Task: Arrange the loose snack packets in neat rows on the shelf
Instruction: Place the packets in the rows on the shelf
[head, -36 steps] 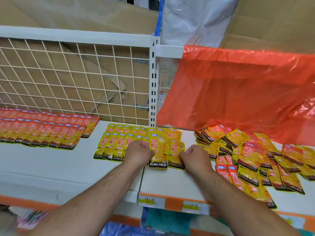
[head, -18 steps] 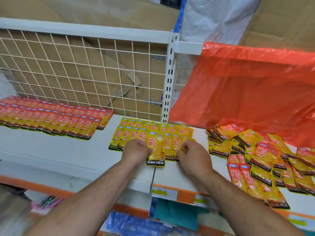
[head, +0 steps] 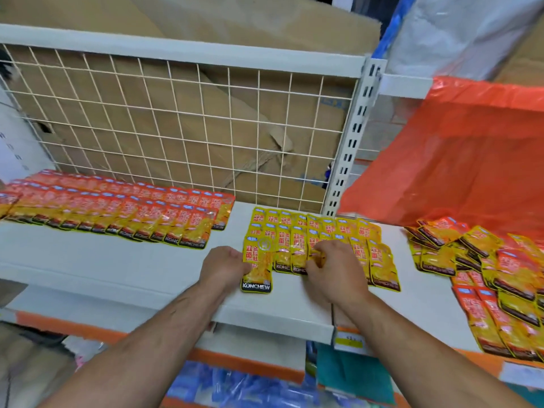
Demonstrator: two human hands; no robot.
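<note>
Head view. Gripping yellow foil snack packet (head: 259, 269) with left hand (head: 223, 265), likely for alignment; pinching adjacent packets (head: 297, 248) with right hand (head: 326, 275), likely steadying overlap.

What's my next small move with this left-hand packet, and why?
Probably slide the yellow KONCHEW snack packet in your left hand back toward the white wire mesh: its black bottom edge juts nearer the white shelf front than the yellow packet row your right hand holds.
</note>
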